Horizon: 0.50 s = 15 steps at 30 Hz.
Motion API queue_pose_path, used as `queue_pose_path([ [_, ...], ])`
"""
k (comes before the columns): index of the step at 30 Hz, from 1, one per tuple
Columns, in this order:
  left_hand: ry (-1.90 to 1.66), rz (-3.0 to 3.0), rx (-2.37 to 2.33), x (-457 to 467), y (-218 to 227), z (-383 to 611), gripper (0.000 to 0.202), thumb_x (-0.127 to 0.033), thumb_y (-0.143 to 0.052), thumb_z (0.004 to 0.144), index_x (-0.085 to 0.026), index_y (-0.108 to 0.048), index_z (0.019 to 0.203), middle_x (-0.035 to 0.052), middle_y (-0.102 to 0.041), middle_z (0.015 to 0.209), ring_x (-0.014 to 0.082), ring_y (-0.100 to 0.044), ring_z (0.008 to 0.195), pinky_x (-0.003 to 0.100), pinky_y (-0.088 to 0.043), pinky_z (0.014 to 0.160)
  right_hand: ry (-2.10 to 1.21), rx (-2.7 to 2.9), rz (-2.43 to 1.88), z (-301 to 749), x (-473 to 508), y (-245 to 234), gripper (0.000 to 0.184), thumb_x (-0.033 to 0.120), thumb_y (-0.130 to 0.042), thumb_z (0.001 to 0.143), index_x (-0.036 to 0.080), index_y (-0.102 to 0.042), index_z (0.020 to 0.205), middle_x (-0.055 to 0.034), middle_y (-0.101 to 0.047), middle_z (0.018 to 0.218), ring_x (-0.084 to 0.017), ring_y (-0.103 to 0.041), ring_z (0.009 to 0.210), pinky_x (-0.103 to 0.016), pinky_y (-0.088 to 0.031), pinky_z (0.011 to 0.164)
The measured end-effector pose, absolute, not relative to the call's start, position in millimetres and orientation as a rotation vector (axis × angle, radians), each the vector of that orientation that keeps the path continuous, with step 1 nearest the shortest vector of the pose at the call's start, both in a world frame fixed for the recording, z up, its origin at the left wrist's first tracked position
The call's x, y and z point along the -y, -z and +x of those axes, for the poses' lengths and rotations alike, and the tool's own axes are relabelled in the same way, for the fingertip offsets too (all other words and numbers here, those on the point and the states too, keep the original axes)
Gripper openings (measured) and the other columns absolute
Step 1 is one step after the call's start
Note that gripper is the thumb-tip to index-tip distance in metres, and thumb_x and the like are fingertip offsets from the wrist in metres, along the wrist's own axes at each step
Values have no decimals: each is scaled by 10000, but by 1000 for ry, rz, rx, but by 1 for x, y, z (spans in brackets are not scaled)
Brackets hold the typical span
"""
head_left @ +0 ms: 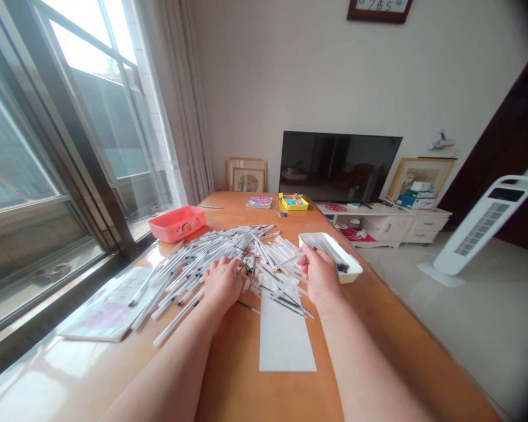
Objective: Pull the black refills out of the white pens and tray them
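My right hand [320, 272] is closed in a pinch on a clear pen barrel [287, 261], which points left over the pile. It is beside a white tray [355, 271] holding pens or barrels with dark ends. My left hand [223, 282] rests at the pile's near middle, fingers curled down near small black parts [247, 269]; what they grip is hidden. Several white-barrelled pens [189, 272] lie in a wide heap left of and beyond my left hand. Thin dark refills [288, 303] lie across a white paper strip [287, 346] between my forearms.
A red plastic basket [176, 225] stands at the left edge of the wooden table [233, 375]. An open booklet [110, 310] lies under some pens at the left. Farther back are a colourful booklet [259, 203] and a yellow box [294, 203].
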<state>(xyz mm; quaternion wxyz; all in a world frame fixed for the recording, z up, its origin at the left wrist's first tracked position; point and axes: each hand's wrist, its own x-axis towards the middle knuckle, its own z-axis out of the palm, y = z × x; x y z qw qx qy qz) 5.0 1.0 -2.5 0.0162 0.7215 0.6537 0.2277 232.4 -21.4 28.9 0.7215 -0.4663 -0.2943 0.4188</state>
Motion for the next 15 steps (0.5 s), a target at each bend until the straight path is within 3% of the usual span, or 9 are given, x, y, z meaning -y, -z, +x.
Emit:
queue_pose_path([
  [4,-696,2316,-1956,-3,7,9,382,-296,-449,923,-385,-702,1195,76,-562,1388,361,-436,1284,559,-315,1033,-926,647,-1033,232,23,-30,310,465,-761,757,169,-672,736,14,-557,547,-80,-394,464,-219,-261,412],
  [10,-527,2332,-1967,-6,15,12,453,-327,-452,922,-419,-626,1330,35,-404,1584,405,-134,1513,679,-89,1144,-920,650,-1034,230,25,-32,335,483,-772,739,167,-663,722,17,-552,540,-79,-404,465,-213,-280,412],
  [15,-617,2325,-1973,-5,13,11,354,-287,-448,916,-364,-716,1135,21,-452,1544,375,-215,1491,657,-138,1154,-934,646,-1041,231,25,-33,315,461,-771,744,163,-669,738,22,-544,546,-69,-393,461,-196,-270,409],
])
